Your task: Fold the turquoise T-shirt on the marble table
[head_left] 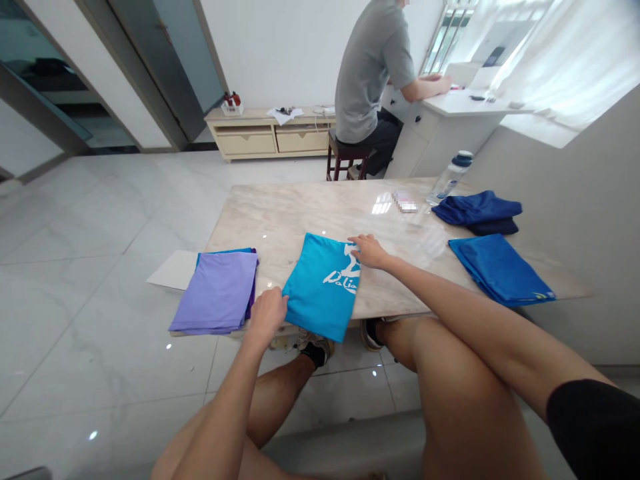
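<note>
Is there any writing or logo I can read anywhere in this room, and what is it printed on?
"Palia": white script, partly hidden under the right hand, on the folded turquoise shirt that the left hand grips; any further letters are covered.
Yellow mark on the blue folded garment: too small to read.
Label on the water bottle: too small to read.
Small item on the table near the bottle: blurred, unreadable.

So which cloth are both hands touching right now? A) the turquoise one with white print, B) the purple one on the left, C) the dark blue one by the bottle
A: the left hand grips the turquoise cloth at its near-left edge, and the right hand presses on its far corner.
</note>
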